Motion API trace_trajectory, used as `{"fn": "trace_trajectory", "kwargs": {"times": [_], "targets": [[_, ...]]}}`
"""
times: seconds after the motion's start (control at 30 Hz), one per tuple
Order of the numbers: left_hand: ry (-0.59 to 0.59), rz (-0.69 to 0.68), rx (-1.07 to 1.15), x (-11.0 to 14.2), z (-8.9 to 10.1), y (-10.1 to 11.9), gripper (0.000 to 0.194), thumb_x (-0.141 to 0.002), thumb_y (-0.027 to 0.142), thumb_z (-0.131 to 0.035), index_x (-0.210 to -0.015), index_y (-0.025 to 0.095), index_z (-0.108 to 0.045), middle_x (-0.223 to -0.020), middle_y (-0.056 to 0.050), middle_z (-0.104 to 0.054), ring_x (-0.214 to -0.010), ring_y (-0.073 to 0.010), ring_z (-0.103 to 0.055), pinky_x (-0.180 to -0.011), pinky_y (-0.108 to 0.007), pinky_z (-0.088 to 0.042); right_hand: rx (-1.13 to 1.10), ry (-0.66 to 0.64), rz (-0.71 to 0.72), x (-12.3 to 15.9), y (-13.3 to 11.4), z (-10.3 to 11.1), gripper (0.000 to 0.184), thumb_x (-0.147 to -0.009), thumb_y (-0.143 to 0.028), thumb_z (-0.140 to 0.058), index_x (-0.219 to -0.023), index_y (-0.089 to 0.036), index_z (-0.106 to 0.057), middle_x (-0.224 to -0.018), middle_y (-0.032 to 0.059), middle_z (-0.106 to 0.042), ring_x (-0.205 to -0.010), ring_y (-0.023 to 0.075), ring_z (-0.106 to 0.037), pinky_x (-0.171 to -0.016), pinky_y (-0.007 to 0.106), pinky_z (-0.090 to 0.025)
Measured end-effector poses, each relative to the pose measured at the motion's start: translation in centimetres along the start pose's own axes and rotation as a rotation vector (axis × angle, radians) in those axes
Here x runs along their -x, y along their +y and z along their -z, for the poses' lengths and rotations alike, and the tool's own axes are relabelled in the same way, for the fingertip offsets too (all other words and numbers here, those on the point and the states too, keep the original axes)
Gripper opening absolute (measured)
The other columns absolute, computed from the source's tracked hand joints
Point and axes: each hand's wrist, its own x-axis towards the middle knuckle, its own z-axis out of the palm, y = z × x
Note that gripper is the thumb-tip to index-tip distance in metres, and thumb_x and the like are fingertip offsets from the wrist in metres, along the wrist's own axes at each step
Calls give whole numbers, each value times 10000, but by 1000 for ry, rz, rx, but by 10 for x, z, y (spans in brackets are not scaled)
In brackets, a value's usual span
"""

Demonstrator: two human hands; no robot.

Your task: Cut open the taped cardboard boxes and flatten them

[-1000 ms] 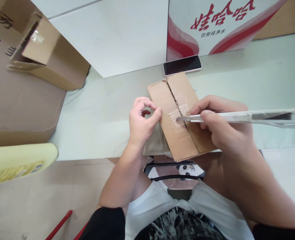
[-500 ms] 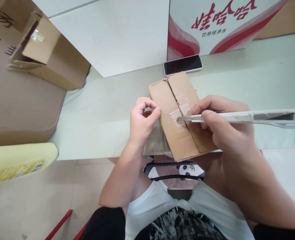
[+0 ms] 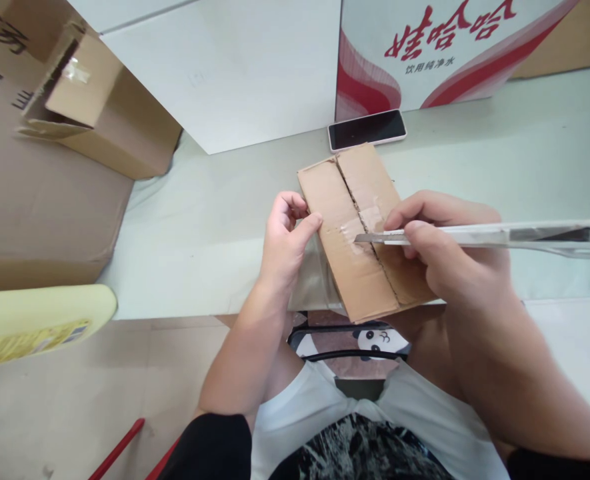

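A small cardboard box [image 3: 367, 287] lies at a slant on the table, its near end by the front edge. Down its top runs a seam between two flaps, crossed by a piece of clear tape [image 3: 372, 217]. My left hand [image 3: 287, 230] grips the box's left edge, thumb on top and the other fingers curled at the side. In my right hand [image 3: 447, 237] is a utility knife [image 3: 495, 235] with a clear handle, held between thumb and fingers. Its blade is out and points left, the tip over the tape just left of the seam.
Behind the box lies a phone [image 3: 367, 130] with a dark screen. White cartons [image 3: 255, 73], one with red lettering, stand at the back of the pale table [image 3: 195, 267]. Brown cardboard boxes [image 3: 125, 127] are at left, above a pale yellow container [image 3: 45, 320].
My left hand has shifted slightly right; its fingers have moved from a pinch beside the box to a hold on its edge. The right hand and knife look almost unmoved.
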Motion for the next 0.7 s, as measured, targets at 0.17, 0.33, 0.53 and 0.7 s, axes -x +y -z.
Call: {"fn": "trace_trajectory", "kwargs": {"times": [0.17,0.33,0.53,0.7], "targets": [[59,2,-25,4,-5,-3,174,-800,216,-668,-810,227,-494,-806,15,-471,-730,-133,-446,-681,-239,-401,8,-10,-1,0,2,0,165,-838,-180,-544,-723,-225,-654,-566,-28,-518,-556,137,-521,-565,285,-441],[71,-4,-61,3,-2,-9,225,-941,394,-564,-795,230,-514,-853,-21,-504,-812,-163,-491,-689,-251,-414,-12,4,35,-1,5,0,173,-836,-159,-543,-722,-229,-652,-559,-30,-512,-544,136,-506,-577,294,-450],[73,-97,-83,3,-4,-10,309,-817,396,-756,-798,227,-497,-798,10,-436,-732,-141,-421,-695,-254,-401,-9,0,23,-1,3,0,163,-843,-190,-556,-715,-231,-649,-561,-28,-525,-527,131,-490,-550,291,-430],[80,-143,-126,5,-7,-9,353,-758,368,-825,-835,232,-508,-828,11,-461,-726,-134,-415,-642,-238,-378,-28,-5,29,-2,1,0,176,-832,-164,-540,-702,-223,-642,-560,-41,-525,-509,112,-455,-559,285,-430]]}}
